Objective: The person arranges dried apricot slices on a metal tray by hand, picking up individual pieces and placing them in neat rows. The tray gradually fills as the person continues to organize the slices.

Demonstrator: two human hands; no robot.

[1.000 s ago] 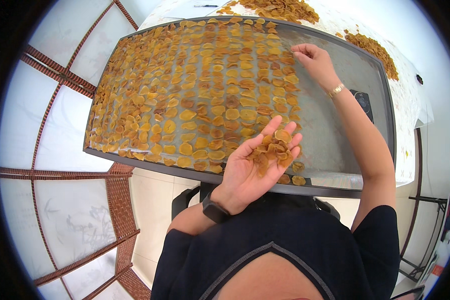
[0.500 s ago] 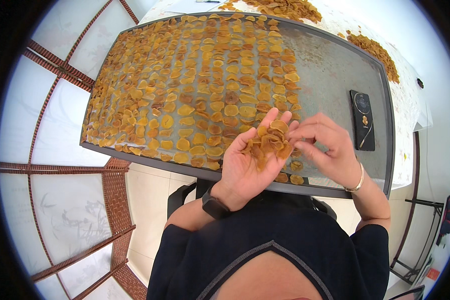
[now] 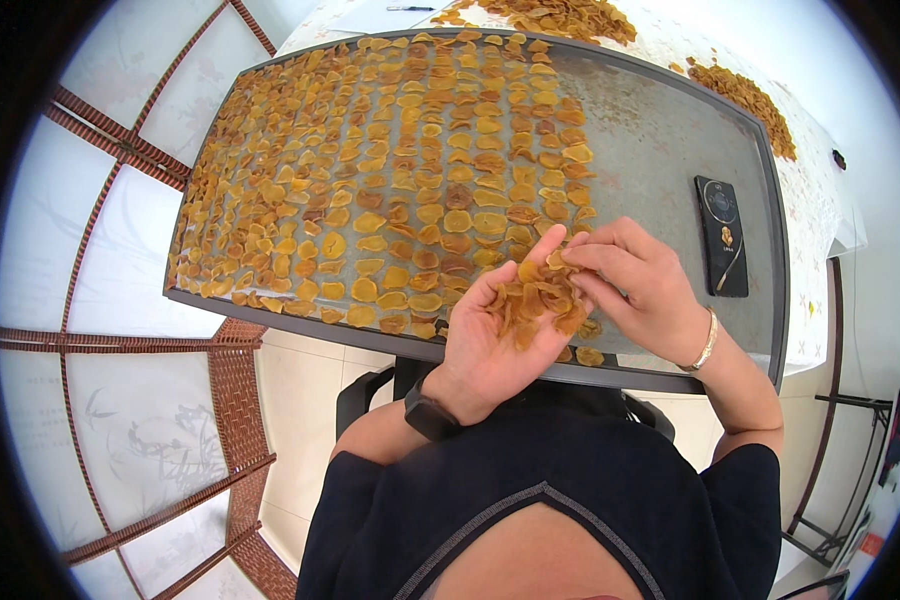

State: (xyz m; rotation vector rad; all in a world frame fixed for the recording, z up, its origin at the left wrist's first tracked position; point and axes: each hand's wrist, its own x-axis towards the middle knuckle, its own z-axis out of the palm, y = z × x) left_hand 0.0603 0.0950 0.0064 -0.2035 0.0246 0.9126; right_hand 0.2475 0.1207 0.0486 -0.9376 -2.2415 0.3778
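My left hand (image 3: 485, 345) is palm up over the near edge of a dark-framed screen, cupping a small heap of dried amber slices (image 3: 530, 300). My right hand (image 3: 645, 290) meets it from the right, thumb and fingers pinched on a dried slice (image 3: 557, 260) at the top of that heap. Beneath both hands lies the framed screen (image 3: 660, 150), with many thin, curled, yellow-brown dried slices (image 3: 365, 290) set in rows over its left and middle parts. Part of the rows is hidden behind my hands.
On the screen's right part rests a black phone-shaped object (image 3: 723, 240). Two loose piles of slices, a far pile (image 3: 560, 15) and a right pile (image 3: 745, 100), sit on the patterned tablecloth (image 3: 670, 35). A white folding screen (image 3: 120, 400) stands at the left.
My right hand has moved slightly left and closed on a slice at the edge of the heap. My left hand still holds the slices in nearly the same place.
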